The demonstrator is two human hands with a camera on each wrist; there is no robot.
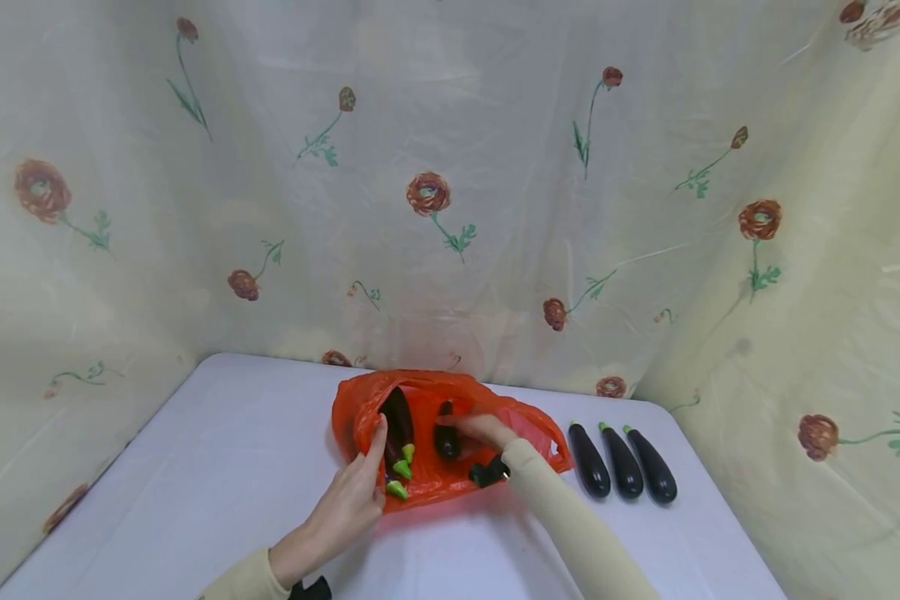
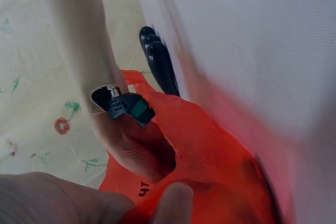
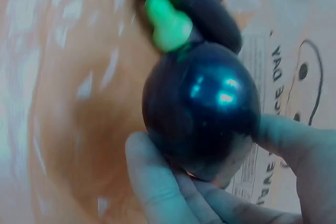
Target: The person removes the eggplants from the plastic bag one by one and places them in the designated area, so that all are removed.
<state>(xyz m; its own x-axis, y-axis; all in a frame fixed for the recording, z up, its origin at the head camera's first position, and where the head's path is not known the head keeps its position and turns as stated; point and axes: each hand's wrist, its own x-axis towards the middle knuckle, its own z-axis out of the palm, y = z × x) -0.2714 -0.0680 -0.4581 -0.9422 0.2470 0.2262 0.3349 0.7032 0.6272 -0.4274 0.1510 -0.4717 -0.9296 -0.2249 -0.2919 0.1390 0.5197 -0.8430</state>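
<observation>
With the left hand [image 1: 348, 498], pinching the red bag [image 1: 426, 417] by its rim; best hold that mouth wide. With the right hand [image 1: 482, 429], gripping one eggplant [image 1: 447, 440] inside the bag; squeeze lightly, move clear of the green-stalked eggplants [image 1: 400, 417] beside it. Avoid knocking the three loose eggplants [image 1: 621, 463] on the tabletop [image 1: 232, 467].

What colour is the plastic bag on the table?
The bag is bright orange-red; the head view shows it best.
</observation>
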